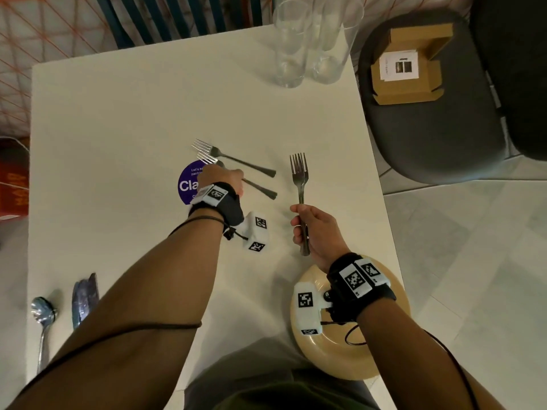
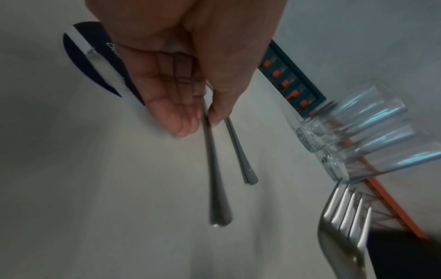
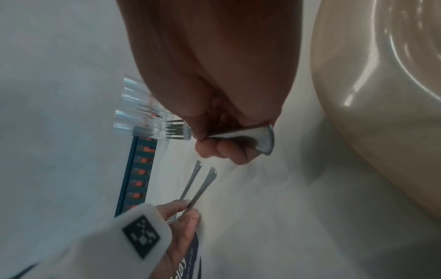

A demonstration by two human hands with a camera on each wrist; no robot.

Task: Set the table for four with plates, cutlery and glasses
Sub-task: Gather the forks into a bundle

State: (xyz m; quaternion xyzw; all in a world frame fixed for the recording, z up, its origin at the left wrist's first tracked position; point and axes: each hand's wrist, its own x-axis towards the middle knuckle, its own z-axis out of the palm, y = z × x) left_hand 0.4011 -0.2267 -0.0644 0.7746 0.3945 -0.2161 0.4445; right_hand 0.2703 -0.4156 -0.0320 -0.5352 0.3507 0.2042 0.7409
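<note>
On the white table (image 1: 124, 113), my left hand (image 1: 220, 177) pinches the shaft of a fork (image 1: 260, 190) between thumb and fingers (image 2: 183, 120). The left wrist view shows that fork's handle (image 2: 218, 198) running toward the camera. A second fork (image 1: 242, 161) lies just beyond it, untouched. My right hand (image 1: 302, 223) grips two stacked forks (image 1: 299, 170) by their handles, tines pointing away; the handle ends (image 3: 257, 139) show in the right wrist view. A beige plate (image 1: 340, 362) sits at the near right edge, under my right wrist. Tall clear glasses (image 1: 288, 45) stand at the far edge.
A spoon (image 1: 43, 313) and a knife (image 1: 84, 297) lie at the near left. A purple round sticker (image 1: 186, 184) sits under my left hand. Right of the table, a dark chair (image 1: 429, 137) holds a cardboard box (image 1: 408, 66).
</note>
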